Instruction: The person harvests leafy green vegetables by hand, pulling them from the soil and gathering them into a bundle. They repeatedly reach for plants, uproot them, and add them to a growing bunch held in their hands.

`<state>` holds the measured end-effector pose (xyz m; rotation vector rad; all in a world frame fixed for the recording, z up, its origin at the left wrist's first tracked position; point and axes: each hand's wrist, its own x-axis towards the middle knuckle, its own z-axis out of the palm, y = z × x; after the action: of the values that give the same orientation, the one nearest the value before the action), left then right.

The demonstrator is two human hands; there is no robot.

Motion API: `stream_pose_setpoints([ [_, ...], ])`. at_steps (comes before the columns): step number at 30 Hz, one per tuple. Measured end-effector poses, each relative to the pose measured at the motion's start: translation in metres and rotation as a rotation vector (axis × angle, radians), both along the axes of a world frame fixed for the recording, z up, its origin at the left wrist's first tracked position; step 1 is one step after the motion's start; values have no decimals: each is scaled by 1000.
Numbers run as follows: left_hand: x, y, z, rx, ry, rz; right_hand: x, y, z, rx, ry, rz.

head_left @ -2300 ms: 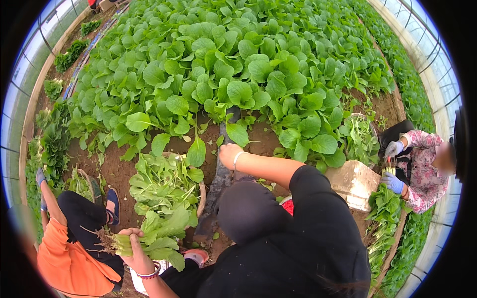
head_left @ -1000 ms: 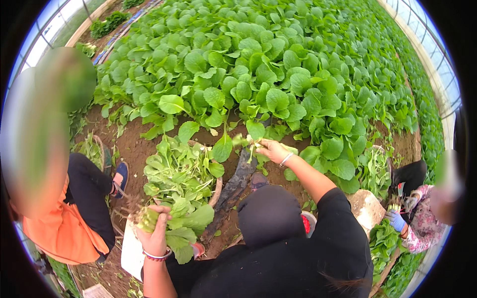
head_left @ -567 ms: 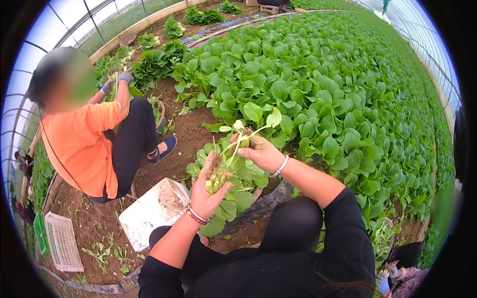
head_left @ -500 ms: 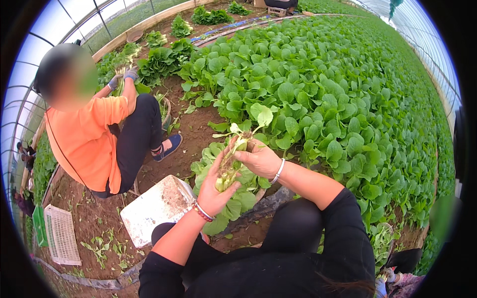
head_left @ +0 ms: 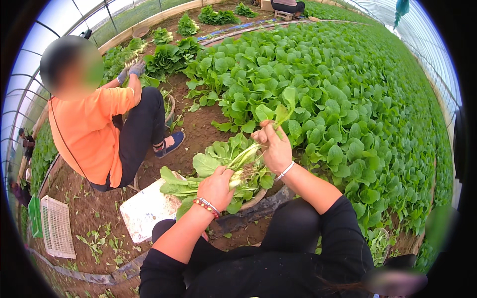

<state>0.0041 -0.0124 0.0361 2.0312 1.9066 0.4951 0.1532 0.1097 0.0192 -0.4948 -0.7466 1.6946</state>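
My left hand [head_left: 217, 187] is closed round a bunch of leafy greens [head_left: 243, 158], whose pale stems and hairy roots point to the right while broad leaves spread to the left. Up and to the right, my right hand [head_left: 276, 148] pinches a few loose green leaves [head_left: 284, 113] between thumb and fingers, apart from the bunch. Beneath the bunch, the rim of a round container [head_left: 258, 199] shows in part. More leaves hide its inside.
A dense bed of greens [head_left: 338, 109] fills the right side. A person in orange [head_left: 92, 131] sits at left, gloved hands on greens. A white foam box [head_left: 149, 211] and a white plastic crate [head_left: 57, 226] stand on the soil. Tied bunches [head_left: 189, 25] lie farther back.
My hands have moved apart. The right went up and right with leaves in its fingers; the bunch in my left hand now lies tilted, leaves to the left, lower over the container.
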Motion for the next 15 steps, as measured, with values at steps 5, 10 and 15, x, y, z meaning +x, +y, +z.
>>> stream_pose_setpoints([
  [5, -5, 6, -7, 32, -142, 49, 45, 54, -59, 238, -821, 47],
  [10, -5, 8, -5, -81, -650, -86, 53, 45, -76, 1003, -1386, 415],
  [15, -4, 4, 0, -367, -1163, -191, 35, 11, 20, 369, -328, 851],
])
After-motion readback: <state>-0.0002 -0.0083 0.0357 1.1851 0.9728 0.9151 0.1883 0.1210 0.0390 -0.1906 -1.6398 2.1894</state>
